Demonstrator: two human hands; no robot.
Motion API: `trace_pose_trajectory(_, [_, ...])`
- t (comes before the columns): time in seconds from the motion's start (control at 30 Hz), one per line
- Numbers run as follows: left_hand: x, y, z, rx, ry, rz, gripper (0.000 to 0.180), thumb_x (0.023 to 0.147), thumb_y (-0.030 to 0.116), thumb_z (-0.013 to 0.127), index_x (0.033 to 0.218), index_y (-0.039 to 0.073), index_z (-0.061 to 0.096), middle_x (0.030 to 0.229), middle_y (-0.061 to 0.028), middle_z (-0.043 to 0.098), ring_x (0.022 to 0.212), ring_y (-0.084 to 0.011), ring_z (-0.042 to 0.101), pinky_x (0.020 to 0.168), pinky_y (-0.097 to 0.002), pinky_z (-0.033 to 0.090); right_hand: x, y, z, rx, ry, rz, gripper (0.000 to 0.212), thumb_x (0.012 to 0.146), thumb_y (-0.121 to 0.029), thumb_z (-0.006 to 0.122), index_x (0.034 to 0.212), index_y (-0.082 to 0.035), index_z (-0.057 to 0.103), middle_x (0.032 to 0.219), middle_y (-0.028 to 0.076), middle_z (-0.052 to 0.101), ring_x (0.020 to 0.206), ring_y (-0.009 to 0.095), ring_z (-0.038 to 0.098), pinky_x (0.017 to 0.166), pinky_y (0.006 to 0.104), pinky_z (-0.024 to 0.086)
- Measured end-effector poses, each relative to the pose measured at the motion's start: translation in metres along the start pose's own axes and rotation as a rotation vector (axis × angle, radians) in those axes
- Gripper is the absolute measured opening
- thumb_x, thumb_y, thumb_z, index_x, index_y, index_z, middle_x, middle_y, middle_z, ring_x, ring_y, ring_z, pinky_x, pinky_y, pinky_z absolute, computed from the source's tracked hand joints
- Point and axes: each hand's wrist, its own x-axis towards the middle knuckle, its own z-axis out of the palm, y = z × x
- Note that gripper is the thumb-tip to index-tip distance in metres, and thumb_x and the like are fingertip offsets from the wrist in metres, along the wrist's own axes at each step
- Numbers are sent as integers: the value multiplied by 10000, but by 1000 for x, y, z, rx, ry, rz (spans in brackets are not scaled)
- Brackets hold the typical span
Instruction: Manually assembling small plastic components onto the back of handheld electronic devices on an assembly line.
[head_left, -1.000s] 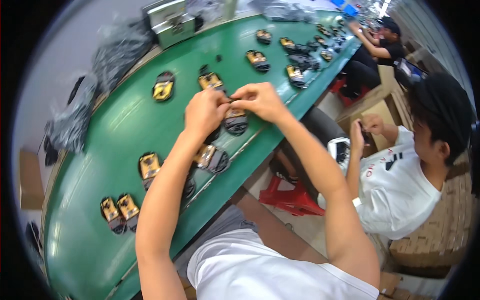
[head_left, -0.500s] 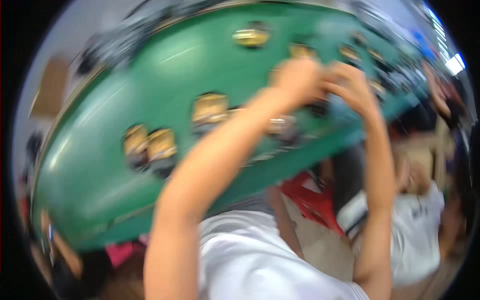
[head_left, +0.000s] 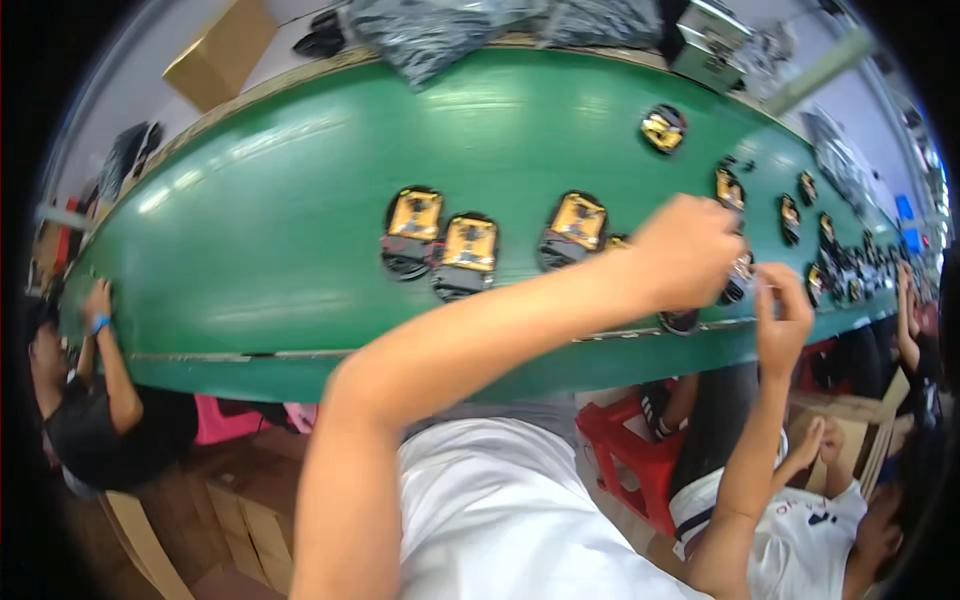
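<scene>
Above the green table (head_left: 300, 260), my left hand (head_left: 690, 252) reaches far to the right with its fingers curled closed; what they hold, if anything, is hidden. Just beyond its fingertips lies a round black unit (head_left: 738, 280) with a metallic-looking part, partly covered. My right hand (head_left: 783, 312) is beside it, thumb and fingers pinched together; anything between them is too small to make out. Below my left wrist a dark round piece (head_left: 680, 321) shows. Nearer my left forearm lie round black units with yellow circuit boards: one (head_left: 578, 222), a second (head_left: 470, 245) and a third (head_left: 415, 215).
More such units stand farther right, one of them (head_left: 664, 129) near the far edge. Grey plastic bags (head_left: 430, 35) and a metal box (head_left: 708, 45) line the back. A co-worker (head_left: 110, 410) is at left, another person (head_left: 810, 510) at right, near a red stool (head_left: 630, 460).
The view has turned, and the units on the table appear elsewhere in it. My hands, close together before, are now slightly apart, with the right one lower and nearer me.
</scene>
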Motion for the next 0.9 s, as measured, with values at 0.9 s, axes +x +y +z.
trace_pose_trajectory(0.9, [-151,9,-162,451,-376,-357,634,836,339,728,1414,191,514,1521,-144,381,1428,-412,302,1144,-584,255,-2,-118,96,327,-158,108,220,802,-69,740,1014,-24,706,1119,166,696,1012,303,673,875,380,529])
